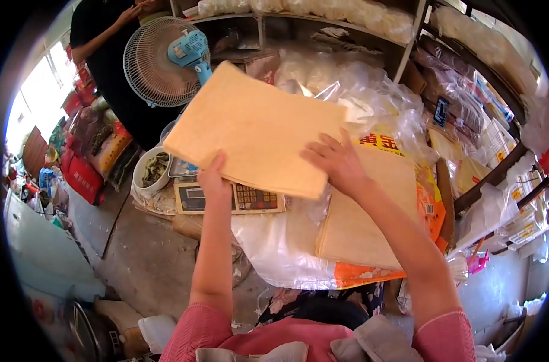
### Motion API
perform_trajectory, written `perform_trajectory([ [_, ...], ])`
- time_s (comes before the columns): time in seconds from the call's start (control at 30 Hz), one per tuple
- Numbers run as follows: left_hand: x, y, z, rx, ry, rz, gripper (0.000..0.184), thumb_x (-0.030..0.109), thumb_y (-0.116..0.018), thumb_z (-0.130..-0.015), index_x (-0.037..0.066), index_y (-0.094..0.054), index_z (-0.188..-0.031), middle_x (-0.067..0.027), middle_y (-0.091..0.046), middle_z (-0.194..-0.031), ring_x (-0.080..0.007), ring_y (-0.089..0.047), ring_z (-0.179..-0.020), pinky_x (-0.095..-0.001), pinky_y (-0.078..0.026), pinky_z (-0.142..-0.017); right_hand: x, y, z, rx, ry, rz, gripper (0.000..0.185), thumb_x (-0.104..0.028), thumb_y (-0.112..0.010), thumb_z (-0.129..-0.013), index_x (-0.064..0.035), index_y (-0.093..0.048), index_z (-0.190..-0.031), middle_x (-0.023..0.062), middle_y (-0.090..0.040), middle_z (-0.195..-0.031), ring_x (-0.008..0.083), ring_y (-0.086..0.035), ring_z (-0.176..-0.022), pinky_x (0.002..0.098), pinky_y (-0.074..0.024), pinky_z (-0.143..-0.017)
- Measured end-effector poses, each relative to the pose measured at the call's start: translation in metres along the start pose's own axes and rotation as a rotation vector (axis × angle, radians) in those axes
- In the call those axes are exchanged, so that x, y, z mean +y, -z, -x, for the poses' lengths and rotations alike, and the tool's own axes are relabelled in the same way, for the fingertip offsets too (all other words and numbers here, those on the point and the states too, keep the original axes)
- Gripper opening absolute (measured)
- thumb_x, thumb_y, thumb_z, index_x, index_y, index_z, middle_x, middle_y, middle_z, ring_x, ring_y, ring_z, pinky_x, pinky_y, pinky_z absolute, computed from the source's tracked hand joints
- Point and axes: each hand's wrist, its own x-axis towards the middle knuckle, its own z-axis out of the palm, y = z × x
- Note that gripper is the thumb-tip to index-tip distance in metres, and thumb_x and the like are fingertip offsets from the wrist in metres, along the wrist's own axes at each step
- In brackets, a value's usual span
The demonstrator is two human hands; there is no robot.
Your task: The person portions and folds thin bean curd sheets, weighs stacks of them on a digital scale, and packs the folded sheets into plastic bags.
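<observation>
A stack of thin tan sheets [256, 127] is held up, tilted, above a digital scale [226, 199] and hides much of it. My left hand [214, 175] is closed on the stack's near edge, thumb on top and the other fingers underneath. My right hand [335, 158] grips the right edge, with fingers over the top face and the thumb out of sight. Below my right forearm, a second stack of similar tan sheets [371, 211] lies on an orange and clear plastic bag [359, 274]. Whether the sheets are paper or food, I cannot tell.
Left of the scale stands a white bowl [151, 172] with greenish leafy pieces. A blue fan [166, 60] is behind it, near a person in dark clothes [105, 60]. Clear plastic bags [377, 90] pile up at the back; shelving [410, 42] runs along the right.
</observation>
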Motion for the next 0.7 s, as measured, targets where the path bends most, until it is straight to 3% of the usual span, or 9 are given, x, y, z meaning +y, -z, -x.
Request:
perform_trajectory([
  [0.13,0.015,0.03,-0.025,0.123,-0.05,-0.119,0.045,-0.007,-0.068,-0.072,-0.005,-0.051,-0.114,-0.0134,-0.057,-0.112,-0.025,-0.058,-0.1,-0.0348,-0.051,-0.083,0.008,-0.052,-0.052,-0.063,0.055,-0.063,0.04,-0.012,-0.054,-0.08,-0.024,-0.055,-0.118,-0.002,-0.055,-0.122,0.0271,-0.043,-0.121,0.0565,-0.0168,-0.106],
  [0.17,0.015,0.037,-0.026,0.175,-0.08,-0.28,0.033,0.006,-0.068,-0.078,-0.006,-0.055,-0.105,-0.0131,-0.063,-0.098,-0.0215,-0.064,-0.081,-0.0312,-0.054,-0.067,0.007,-0.061,-0.055,-0.144,0.05,-0.072,0.041,-0.012,-0.053,-0.081,-0.0249,-0.053,-0.12,-0.0023,-0.054,-0.123,0.0267,-0.042,-0.123,0.0566,-0.0158,-0.106],
  [0.23,0.039,0.043,-0.013,0.123,0.123,-0.646,0.03,0.022,-0.067,-0.081,-0.005,-0.058,-0.094,-0.0115,-0.064,-0.08,-0.0185,-0.062,-0.063,-0.0286,-0.05,-0.052,0.005,-0.077,-0.051,-0.214,0.032,-0.11,0.044,-0.011,-0.052,-0.081,-0.0251,-0.051,-0.123,-0.0017,-0.052,-0.126,0.0264,-0.039,-0.126,0.0568,-0.0145,-0.107],
  [0.27,0.046,0.049,-0.007,0.094,0.238,-0.828,0.034,0.029,-0.066,-0.082,-0.004,-0.06,-0.088,-0.0107,-0.065,-0.072,-0.017,-0.061,-0.053,-0.0273,-0.048,-0.045,0.005,-0.085,-0.043,-0.203,0.017,-0.14,0.046,-0.01,-0.052,-0.081,-0.0244,-0.05,-0.124,-0.0007,-0.051,-0.127,0.0264,-0.038,-0.127,0.0569,-0.0142,-0.107],
  [0.3,0.042,0.056,-0.005,0.13,0.265,-0.927,0.052,0.051,-0.057,-0.083,-0.001,-0.059,-0.073,-0.0082,-0.057,-0.051,-0.0138,-0.049,-0.035,-0.0254,-0.036,-0.032,0.002,-0.083,-0.037,-0.194,-0.001,-0.169,0.048,-0.009,-0.052,-0.08,-0.0237,-0.049,-0.126,0.0002,-0.05,-0.129,0.0265,-0.036,-0.128,0.057,-0.0138,-0.107],
  [0.43,0.032,0.075,0.033,0.014,0.457,-0.921,0.058,0.055,-0.047,-0.086,0.002,-0.058,-0.068,-0.0073,-0.053,-0.048,-0.0133,-0.046,-0.035,-0.0244,-0.034,-0.032,-0.007,-0.045,-0.008,-0.169,-0.129,-0.135,0.051,-0.006,-0.054,-0.078,-0.0172,-0.047,-0.127,0.0059,-0.048,-0.13,0.027,-0.035,-0.128,0.0542,-0.0187,-0.106],
  [0.53,0.013,0.071,0.083,-0.269,0.492,-0.848,0.034,0.032,-0.052,-0.089,0.004,-0.059,-0.071,-0.0042,-0.054,-0.052,-0.0093,-0.048,-0.04,-0.0233,-0.038,-0.037,-0.014,-0.018,0.047,-0.192,-0.23,-0.28,0.043,-0.003,-0.054,-0.076,-0.0098,-0.053,-0.119,0.0103,-0.054,-0.121,0.0271,-0.046,-0.119,0.0531,-0.0278,-0.101],
  [0.6,-0.006,0.072,0.115,-0.472,0.474,-0.912,0.028,0.028,-0.055,-0.089,0.004,-0.06,-0.074,-0.0039,-0.057,-0.057,-0.0089,-0.053,-0.046,-0.0233,-0.042,-0.041,-0.031,0.01,0.082,-0.332,-0.317,-0.37,0.035,-0.011,-0.056,-0.081,-0.0078,-0.054,-0.116,0.0113,-0.056,-0.118,0.0278,-0.05,-0.114,0.0527,-0.0313,-0.099],
  [0.7,-0.019,0.05,0.156,-0.727,0.524,-1.023,0.031,0.029,-0.057,-0.089,0.002,-0.056,-0.073,-0.0043,-0.058,-0.059,-0.0082,-0.055,-0.05,-0.0228,-0.045,-0.046,-0.054,0.027,0.135,-0.492,-0.297,-0.382,0.041,-0.026,-0.06,-0.082,-0.0063,-0.052,-0.118,0.0122,-0.054,-0.119,0.0279,-0.049,-0.114,0.0535,-0.0317,-0.098],
])
